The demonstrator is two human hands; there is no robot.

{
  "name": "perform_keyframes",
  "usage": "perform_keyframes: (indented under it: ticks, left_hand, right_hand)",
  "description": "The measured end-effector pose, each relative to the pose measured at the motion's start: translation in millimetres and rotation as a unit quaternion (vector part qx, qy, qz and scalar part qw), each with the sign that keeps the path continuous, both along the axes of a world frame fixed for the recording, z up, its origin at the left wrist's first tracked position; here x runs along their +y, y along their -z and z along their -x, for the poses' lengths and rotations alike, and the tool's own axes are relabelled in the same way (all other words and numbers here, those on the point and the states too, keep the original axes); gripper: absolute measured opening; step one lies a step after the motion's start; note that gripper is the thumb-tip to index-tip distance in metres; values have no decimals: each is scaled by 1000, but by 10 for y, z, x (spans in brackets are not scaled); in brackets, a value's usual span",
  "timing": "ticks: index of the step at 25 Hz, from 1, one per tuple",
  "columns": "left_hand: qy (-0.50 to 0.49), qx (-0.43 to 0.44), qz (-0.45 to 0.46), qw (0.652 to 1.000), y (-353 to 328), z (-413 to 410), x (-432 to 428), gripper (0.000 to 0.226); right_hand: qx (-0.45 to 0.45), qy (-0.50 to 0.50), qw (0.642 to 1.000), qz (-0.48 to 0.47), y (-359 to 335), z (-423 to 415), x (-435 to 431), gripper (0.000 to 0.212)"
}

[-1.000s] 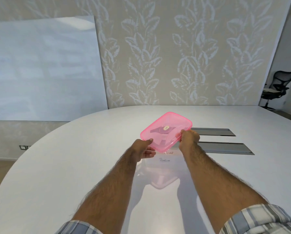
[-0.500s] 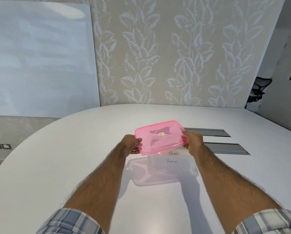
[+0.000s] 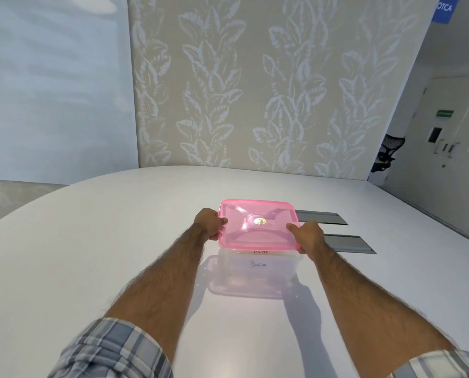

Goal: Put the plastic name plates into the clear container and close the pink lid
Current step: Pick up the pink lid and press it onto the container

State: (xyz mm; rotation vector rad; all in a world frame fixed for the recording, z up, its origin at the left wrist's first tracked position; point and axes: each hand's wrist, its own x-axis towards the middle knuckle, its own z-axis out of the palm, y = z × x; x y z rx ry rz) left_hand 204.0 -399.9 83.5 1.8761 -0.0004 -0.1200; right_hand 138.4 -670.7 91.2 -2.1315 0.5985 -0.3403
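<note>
Lid (image 3: 259, 225) sitting over the container (image 3: 258, 264), not yet pressed shut.
Left hand (image 3: 208, 223) at 9 o'clock and right hand (image 3: 308, 237) at 3 are pinching its edges, fingers curled tight; uneven pressing is risking a corner popping up.

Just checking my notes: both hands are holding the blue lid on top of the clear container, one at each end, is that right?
Not quite: the lid is pink, not blue, as the head view shows. The rest holds: the left hand and right hand grip its two ends over the clear container.
</note>
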Motion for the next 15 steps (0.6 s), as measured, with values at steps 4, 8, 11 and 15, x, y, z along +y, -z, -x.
perform_keyframes:
  ticks: [4,8,11,15]
  left_hand:
    - [-7,18,-48,999,102,-59,-103,20]
    - [-8,37,-76,996,174,-71,-148,27]
    - [-10,47,-80,996,198,-90,-185,30]
    - [-9,53,-89,995,221,-118,-229,32]
  right_hand:
    - [39,-5,999,17,147,-42,-113,50]
    - [51,-12,998,19,230,-99,-178,54]
    - [55,-8,998,37,270,-145,-219,57]
    - [56,-6,998,39,298,-175,-265,51]
